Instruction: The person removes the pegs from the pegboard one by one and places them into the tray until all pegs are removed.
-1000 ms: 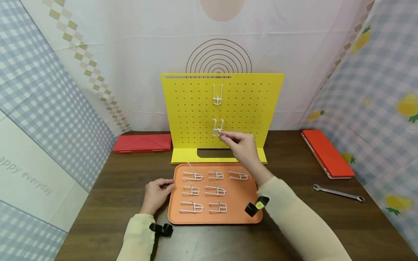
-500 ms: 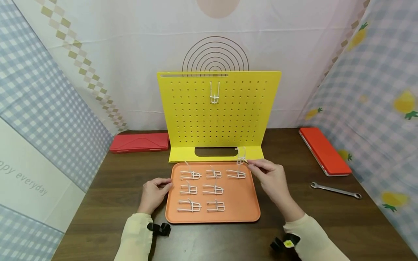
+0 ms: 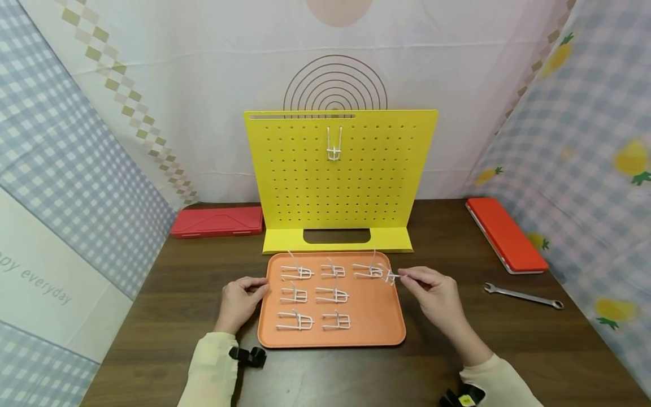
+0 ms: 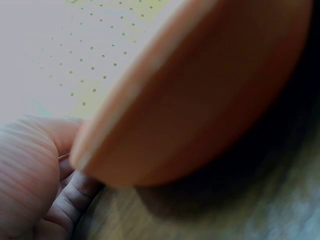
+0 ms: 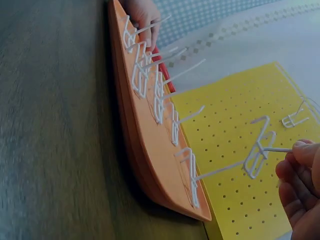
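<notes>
My right hand pinches a white wire hook by its prong, just above the right upper corner of the orange tray. The right wrist view shows that hook held clear of the tray. Several more white hooks lie in rows on the tray. My left hand holds the tray's left edge, fingers curled on the rim. In the left wrist view the fingers sit under the tray rim. One hook hangs high on the yellow pegboard.
The pegboard stands upright behind the tray on a dark wooden table. A red case lies at back left, another red case at right. A steel wrench lies right of my right hand. Fabric walls close in all sides.
My right hand pulled the lower hook off the pegboard and brought it down to the tray's right upper corner. The left hand stayed on the tray edge.
</notes>
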A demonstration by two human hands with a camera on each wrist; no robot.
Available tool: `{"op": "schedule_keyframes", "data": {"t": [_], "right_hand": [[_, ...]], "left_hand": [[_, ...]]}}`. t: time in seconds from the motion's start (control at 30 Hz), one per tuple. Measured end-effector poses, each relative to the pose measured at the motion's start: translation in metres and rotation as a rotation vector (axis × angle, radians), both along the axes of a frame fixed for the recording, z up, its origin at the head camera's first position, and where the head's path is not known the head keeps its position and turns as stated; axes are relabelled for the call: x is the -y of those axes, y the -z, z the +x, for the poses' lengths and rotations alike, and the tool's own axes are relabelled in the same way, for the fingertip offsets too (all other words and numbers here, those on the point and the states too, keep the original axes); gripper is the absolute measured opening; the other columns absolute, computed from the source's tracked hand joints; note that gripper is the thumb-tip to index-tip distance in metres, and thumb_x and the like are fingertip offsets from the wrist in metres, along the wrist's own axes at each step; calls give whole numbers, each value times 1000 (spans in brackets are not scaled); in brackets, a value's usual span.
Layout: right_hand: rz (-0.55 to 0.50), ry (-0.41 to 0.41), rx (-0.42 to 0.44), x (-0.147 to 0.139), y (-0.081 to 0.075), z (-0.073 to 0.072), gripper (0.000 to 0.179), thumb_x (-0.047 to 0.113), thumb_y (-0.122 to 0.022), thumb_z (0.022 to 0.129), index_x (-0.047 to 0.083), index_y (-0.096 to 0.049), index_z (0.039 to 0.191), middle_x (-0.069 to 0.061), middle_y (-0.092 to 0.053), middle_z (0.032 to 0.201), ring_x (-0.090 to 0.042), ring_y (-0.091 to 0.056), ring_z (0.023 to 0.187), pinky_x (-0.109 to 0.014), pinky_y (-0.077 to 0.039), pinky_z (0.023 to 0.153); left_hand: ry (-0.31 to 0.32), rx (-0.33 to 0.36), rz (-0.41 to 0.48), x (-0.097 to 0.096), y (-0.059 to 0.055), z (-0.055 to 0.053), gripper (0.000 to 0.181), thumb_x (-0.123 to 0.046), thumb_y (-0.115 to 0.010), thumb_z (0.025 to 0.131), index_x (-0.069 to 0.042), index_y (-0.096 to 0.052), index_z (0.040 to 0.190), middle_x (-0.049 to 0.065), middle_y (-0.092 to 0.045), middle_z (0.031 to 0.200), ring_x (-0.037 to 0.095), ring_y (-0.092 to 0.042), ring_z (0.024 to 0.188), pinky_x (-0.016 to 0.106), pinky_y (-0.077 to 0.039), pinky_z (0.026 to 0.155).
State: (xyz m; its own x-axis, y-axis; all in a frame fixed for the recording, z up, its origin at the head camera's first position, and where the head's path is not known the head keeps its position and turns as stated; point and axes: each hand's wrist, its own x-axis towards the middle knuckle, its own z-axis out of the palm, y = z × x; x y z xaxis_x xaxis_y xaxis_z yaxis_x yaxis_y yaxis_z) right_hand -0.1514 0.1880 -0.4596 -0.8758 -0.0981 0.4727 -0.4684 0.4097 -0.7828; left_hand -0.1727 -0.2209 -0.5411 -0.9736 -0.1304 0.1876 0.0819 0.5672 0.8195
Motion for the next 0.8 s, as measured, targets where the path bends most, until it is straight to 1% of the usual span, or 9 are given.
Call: {"op": "schedule_keyframes", "data": {"t": [0.1,0.13,0.3,0.63,0.8], "right_hand": [[31,-16,-5,2,14,-8,16,-5,-69,84,1,-75,98,-10,-72,94,-17,-68,83,-18,-54,67],[50,-19,-6,3,16,-9,16,-4,-70,84,3,-76,98,-8,-72,93,-17,-68,83,-18,-54,66],[150,-25,-3,13,21,-13,12,3,-71,86,5,-77,96,2,-71,91,-10,-66,77,-20,-54,60],[303,2,41,26,29,-17,14,9,-71,88,6,-77,100,3,-70,91,-6,-64,76,-22,-54,62],[346,18,55,30,35,-20,15,12,-71,88,9,-77,101,5,-69,90,-6,-64,79,-24,-54,65]], "left_hand": [[2,3,4,1,1,0,15,-16,-78,82,-11,-78,97,3,-73,89,12,-66,75,22,-53,63],[3,5,4,1,1,0,15,-16,-78,83,-11,-78,97,4,-73,89,12,-66,75,22,-53,63],[2,15,10,0,0,1,16,-16,-77,83,-10,-77,97,4,-73,89,12,-66,75,22,-53,63],[1,15,8,0,-1,0,15,-17,-77,83,-11,-78,97,4,-73,89,11,-66,75,22,-53,63],[0,16,11,-1,-2,0,15,-16,-77,83,-10,-78,96,4,-73,89,11,-66,75,22,-53,63]]}}
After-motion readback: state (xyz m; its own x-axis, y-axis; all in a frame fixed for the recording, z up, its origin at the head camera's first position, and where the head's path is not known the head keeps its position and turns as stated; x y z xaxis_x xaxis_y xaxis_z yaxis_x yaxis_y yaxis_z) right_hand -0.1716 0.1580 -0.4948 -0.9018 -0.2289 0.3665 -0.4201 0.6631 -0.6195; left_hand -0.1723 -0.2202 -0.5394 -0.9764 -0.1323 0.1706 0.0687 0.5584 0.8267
